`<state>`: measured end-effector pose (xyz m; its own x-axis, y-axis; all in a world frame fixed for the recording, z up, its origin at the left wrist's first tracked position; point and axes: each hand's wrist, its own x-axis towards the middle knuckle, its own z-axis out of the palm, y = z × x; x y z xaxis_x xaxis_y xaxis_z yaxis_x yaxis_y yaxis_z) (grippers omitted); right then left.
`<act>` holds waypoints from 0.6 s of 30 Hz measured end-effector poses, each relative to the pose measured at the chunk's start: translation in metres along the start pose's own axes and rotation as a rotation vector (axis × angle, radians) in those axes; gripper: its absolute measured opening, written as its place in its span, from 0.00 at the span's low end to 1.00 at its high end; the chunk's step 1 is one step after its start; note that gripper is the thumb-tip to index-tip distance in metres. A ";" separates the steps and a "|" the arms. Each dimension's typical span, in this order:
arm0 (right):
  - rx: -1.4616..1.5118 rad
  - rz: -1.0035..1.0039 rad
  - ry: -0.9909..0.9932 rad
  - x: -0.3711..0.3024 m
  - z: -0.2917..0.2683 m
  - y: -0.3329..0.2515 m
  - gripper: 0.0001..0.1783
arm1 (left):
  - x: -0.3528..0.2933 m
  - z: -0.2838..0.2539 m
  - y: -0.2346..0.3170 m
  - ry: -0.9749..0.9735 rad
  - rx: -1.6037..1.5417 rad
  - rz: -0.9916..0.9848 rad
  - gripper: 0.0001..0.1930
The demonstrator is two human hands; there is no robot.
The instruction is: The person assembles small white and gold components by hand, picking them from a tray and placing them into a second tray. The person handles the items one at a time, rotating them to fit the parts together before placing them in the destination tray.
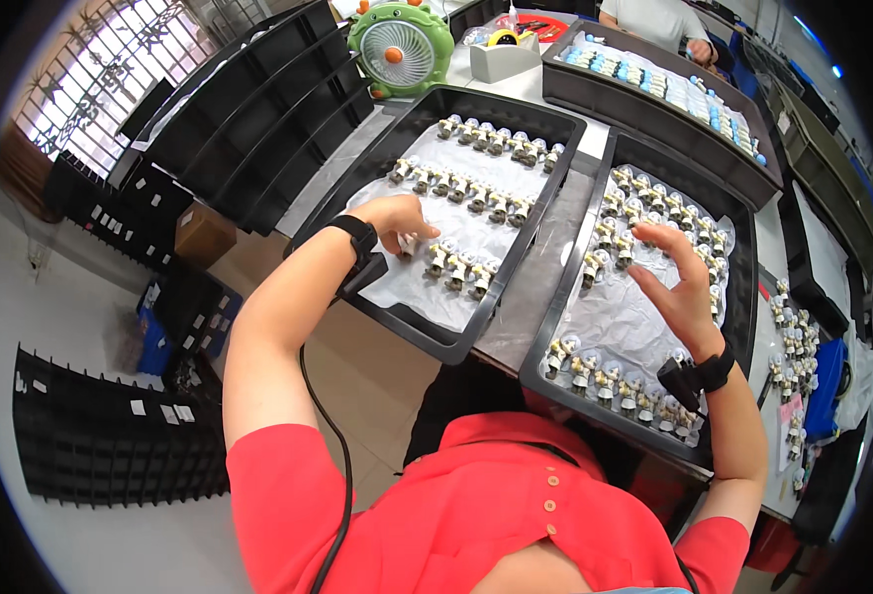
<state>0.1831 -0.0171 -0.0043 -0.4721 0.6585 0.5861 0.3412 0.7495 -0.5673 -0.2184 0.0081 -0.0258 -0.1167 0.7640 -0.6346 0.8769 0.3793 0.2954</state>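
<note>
Small white figurines with clear domed heads and dark bases stand in rows in two black trays. Inside the left tray (501, 307), on white paper, my left hand (397, 218) curls its fingers around a figurine (407, 245) at the left end of the nearest row; the fingers partly cover it. Several figurines (459, 267) stand just right of it. Over the right tray (605, 163), my right hand (682, 292) is open, thumb and forefinger apart with nothing between them. Its fingertips are nearest to a figurine group (625, 243). Another row (605, 381) lines that tray's near side.
A green fan (400, 49) and a tape dispenser (504, 61) stand at the back. Beyond the right tray is a grey crate (664, 124) of blue-and-white pieces, with a person behind it. Black trays (258, 109) lean at left; more figurines (796, 337) lie far right.
</note>
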 end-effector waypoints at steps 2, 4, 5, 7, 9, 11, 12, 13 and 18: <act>-0.001 0.035 -0.020 0.002 -0.001 0.005 0.23 | 0.000 0.000 -0.002 -0.029 -0.040 0.032 0.26; 0.008 0.082 -0.039 0.000 0.003 0.013 0.21 | -0.002 0.003 -0.003 -0.044 -0.053 0.037 0.20; -0.007 0.115 -0.071 -0.002 0.005 0.019 0.20 | 0.005 0.004 -0.002 -0.060 -0.028 0.051 0.19; -0.028 0.136 -0.113 -0.011 0.015 0.032 0.20 | -0.001 0.004 0.005 -0.083 -0.068 0.089 0.18; -0.076 0.158 -0.242 -0.015 0.025 0.037 0.25 | 0.001 0.006 0.004 -0.058 -0.074 0.124 0.17; -0.180 0.132 -0.288 -0.018 0.033 0.040 0.28 | 0.002 0.006 0.003 -0.060 -0.075 0.121 0.16; -0.186 0.157 -0.318 -0.018 0.035 0.042 0.31 | 0.001 0.005 0.003 -0.059 -0.076 0.126 0.16; -0.232 0.173 -0.337 -0.017 0.037 0.041 0.32 | 0.001 0.004 0.007 -0.048 -0.009 0.115 0.18; -0.368 0.232 -0.380 -0.009 0.057 0.043 0.36 | -0.001 -0.003 0.016 0.230 0.237 0.301 0.22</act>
<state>0.1554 0.0052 -0.0669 -0.5865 0.7891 0.1828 0.6991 0.6071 -0.3776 -0.2056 0.0150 -0.0190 0.0832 0.9283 -0.3623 0.9672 0.0123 0.2537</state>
